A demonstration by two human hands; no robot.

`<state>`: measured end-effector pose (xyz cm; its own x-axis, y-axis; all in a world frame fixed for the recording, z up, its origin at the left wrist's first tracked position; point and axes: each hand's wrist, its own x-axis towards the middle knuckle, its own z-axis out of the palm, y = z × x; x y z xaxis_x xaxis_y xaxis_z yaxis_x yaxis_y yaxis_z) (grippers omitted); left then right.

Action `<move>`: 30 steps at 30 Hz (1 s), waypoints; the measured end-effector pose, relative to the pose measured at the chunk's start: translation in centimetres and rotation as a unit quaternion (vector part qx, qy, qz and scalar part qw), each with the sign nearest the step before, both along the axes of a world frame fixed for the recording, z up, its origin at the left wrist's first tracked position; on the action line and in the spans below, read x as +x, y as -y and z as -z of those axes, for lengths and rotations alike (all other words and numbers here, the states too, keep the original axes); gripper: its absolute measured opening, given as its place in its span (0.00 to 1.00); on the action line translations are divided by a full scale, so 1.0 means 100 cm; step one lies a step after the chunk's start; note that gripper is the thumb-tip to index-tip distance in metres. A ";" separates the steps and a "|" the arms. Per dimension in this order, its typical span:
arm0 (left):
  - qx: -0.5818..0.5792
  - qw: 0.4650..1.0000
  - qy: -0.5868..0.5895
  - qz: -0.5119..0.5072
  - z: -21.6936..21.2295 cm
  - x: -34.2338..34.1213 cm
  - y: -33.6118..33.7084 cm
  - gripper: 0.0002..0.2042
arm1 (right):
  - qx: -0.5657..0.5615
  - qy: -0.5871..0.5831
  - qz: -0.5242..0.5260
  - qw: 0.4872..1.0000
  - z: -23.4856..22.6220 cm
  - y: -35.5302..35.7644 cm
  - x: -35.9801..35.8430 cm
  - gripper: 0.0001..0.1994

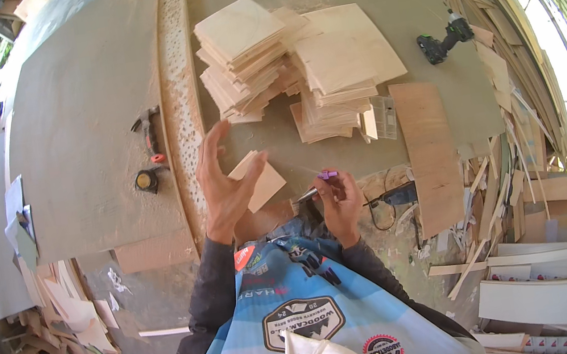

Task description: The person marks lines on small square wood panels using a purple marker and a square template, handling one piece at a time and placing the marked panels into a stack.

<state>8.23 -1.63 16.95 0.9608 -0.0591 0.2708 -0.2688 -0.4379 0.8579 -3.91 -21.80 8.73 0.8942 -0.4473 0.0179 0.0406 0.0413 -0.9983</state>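
Observation:
My left hand is raised over the near edge of the worktable, its thumb and fingers spread apart with nothing between them. Below it lies a small pale plywood square. My right hand pinches a small purple piece between thumb and fingertips. A thin pale line runs leftward from that piece, too fine to make out. Beside the right fingers a short silver rod-like thing shows; whether the hand holds it too is unclear. Beyond both hands stand uneven stacks of thin plywood squares.
A hammer and a round black-and-yellow tape measure lie left of the sawdust-covered strip. A cordless drill rests at the far right. A brown board overhangs the table's near edge. Wood offcuts crowd the right side.

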 end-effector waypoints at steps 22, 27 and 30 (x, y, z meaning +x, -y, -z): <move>-0.006 0.994 -0.071 -0.078 0.123 -0.060 -0.044 0.38 | -0.267 0.040 -0.247 0.931 -0.008 -0.067 0.068 0.12; -0.012 0.994 -0.081 -0.078 0.119 -0.060 -0.043 0.37 | -0.266 0.043 -0.252 0.929 -0.006 -0.067 0.069 0.12; -0.017 0.994 -0.081 -0.074 0.120 -0.060 -0.045 0.36 | -0.265 0.036 -0.254 0.929 -0.006 -0.068 0.069 0.12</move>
